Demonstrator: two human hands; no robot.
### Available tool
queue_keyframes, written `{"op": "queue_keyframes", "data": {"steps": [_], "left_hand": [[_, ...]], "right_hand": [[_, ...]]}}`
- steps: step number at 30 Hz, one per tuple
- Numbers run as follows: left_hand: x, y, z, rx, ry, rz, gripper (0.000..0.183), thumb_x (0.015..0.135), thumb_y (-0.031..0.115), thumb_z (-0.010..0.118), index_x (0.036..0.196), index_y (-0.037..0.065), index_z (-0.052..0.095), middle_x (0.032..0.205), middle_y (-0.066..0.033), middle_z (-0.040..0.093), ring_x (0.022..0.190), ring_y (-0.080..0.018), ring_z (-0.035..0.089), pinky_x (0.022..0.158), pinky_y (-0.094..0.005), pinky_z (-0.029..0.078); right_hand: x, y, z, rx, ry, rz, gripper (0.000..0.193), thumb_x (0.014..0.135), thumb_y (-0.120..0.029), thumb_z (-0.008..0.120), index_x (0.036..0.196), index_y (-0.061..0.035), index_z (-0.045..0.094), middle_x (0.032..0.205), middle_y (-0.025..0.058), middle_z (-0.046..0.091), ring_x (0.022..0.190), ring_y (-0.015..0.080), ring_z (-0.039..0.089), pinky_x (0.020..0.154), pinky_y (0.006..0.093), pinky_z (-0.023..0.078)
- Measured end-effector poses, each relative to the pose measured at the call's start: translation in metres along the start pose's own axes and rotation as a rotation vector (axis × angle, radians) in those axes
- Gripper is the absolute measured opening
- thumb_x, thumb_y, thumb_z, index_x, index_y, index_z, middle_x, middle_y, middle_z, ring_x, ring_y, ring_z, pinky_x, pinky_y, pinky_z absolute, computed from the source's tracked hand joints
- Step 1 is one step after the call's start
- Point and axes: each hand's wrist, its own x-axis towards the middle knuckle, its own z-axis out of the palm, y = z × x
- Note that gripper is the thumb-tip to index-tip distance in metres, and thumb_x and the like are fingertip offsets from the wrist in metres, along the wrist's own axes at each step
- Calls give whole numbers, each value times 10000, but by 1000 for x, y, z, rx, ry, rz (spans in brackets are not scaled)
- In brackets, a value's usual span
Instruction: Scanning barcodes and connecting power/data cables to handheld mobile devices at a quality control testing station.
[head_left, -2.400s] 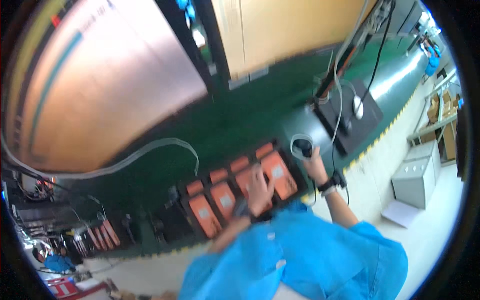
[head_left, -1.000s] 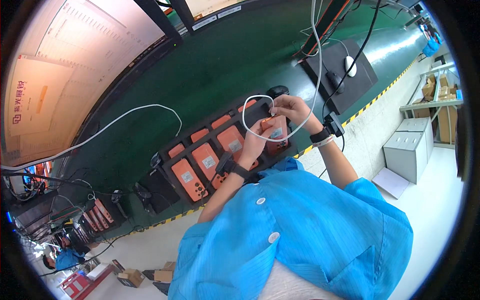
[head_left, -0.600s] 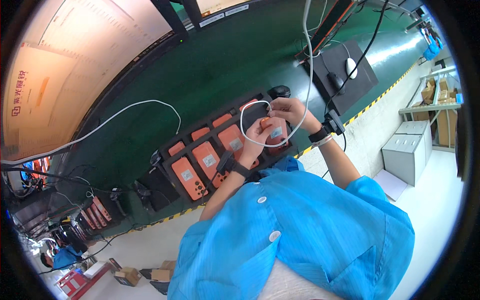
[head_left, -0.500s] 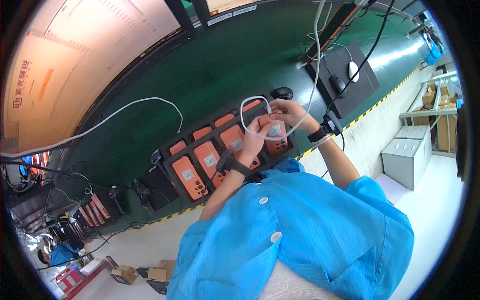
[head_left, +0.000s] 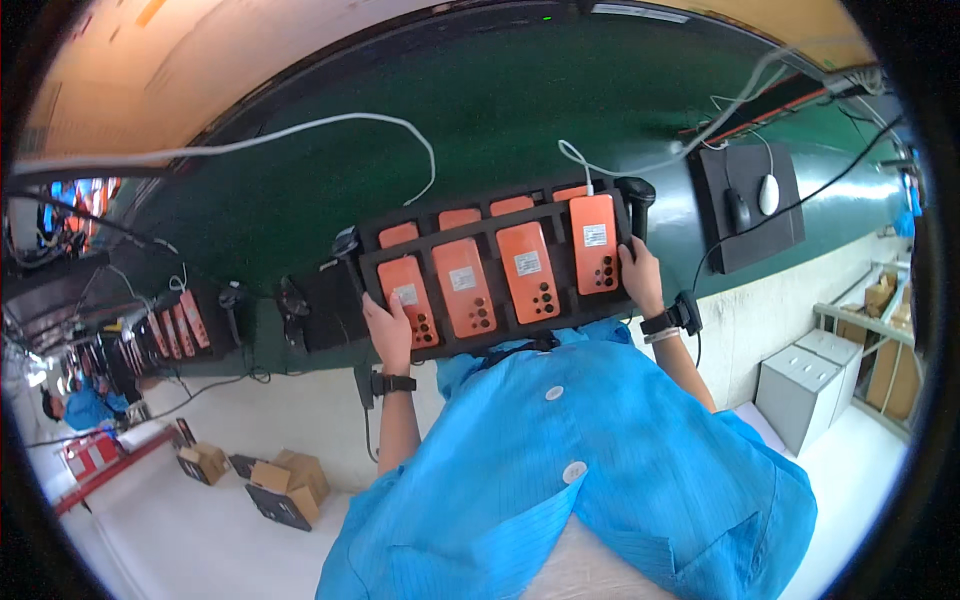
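Note:
A black foam tray (head_left: pixel 456 350) lies on the green bench with several orange phones face down in its slots. My left hand (head_left: pixel 388 328) grips its left end, fingers beside the leftmost orange phone (head_left: pixel 397 274). At the opposite end my right hand (head_left: pixel 641 277) grips the tray's edge, next to the rightmost orange phone (head_left: pixel 594 215). That phone sits higher than its neighbours, and a white cable (head_left: pixel 588 176) meets its top end. Two more orange phones, a middle-left one (head_left: pixel 463 256) and a middle-right one (head_left: pixel 524 242), lie between them. Fingertips under the tray's ends are hidden.
Black scanners stand at the tray's left (head_left: pixel 347 243) and right (head_left: pixel 637 192). A loose white cable (head_left: pixel 418 140) crosses the bench. Rightward are a black mat (head_left: pixel 735 240), a black mouse (head_left: pixel 738 210) and a white mouse (head_left: pixel 768 194). Cardboard boxes (head_left: pixel 290 480) rest on the floor.
My hands have come apart from the rightmost phone and its cable end, moving to opposite ends of the tray. The cable now joins that phone. The view has shifted and turned.

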Motion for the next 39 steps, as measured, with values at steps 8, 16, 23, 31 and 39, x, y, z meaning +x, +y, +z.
{"op": "queue_keyframes", "data": {"steps": [8, 16, 23, 31, 39], "left_hand": [[36, -3, -10, -91, -65, -37, 371, 964, 215, 486, 1214, -54, 545, 1137, -273, 614, 1070, -410, 585, 895, -440, 472], [88, -54, 9, -332, 122, -166, 371, 920, 184, 570, 1205, -46, 512, 1143, -235, 594, 1101, -327, 566, 927, -393, 450], [119, -74, 26, -733, -439, -358, 583, 878, 223, 612, 1333, -91, 427, 1247, -199, 573, 1137, -252, 547, 971, -328, 405], [94, -112, 41, -404, -257, -204, 500, 820, 153, 654, 1249, -46, 493, 1090, -138, 621, 964, -210, 580, 849, -319, 460], [65, -77, -38, -791, -397, -374, 469, 838, 223, 639, 1225, -4, 500, 949, -132, 650, 794, -217, 647, 705, -341, 511]], "right_hand": [[27, -46, 6, -96, 273, -354, 298, 922, -200, 549, 1126, 6, 617, 959, 267, 654, 876, 432, 641, 764, 459, 515], [46, -190, 164, -37, -29, -701, 513, 837, -303, 682, 1209, 31, 570, 1129, 234, 627, 1083, 370, 595, 942, 422, 469], [78, -248, 239, 282, -628, -415, 382, 945, -249, 564, 1207, 28, 572, 1159, 150, 645, 1111, 292, 587, 963, 377, 439], [83, -274, 283, 217, -453, -112, 462, 951, -293, 576, 1265, 38, 509, 1142, 152, 632, 1122, 198, 564, 949, 327, 442], [47, -294, 243, 821, -364, -496, 228, 1009, -152, 443, 1192, -33, 510, 859, 93, 634, 759, 161, 601, 698, 302, 477]]}}
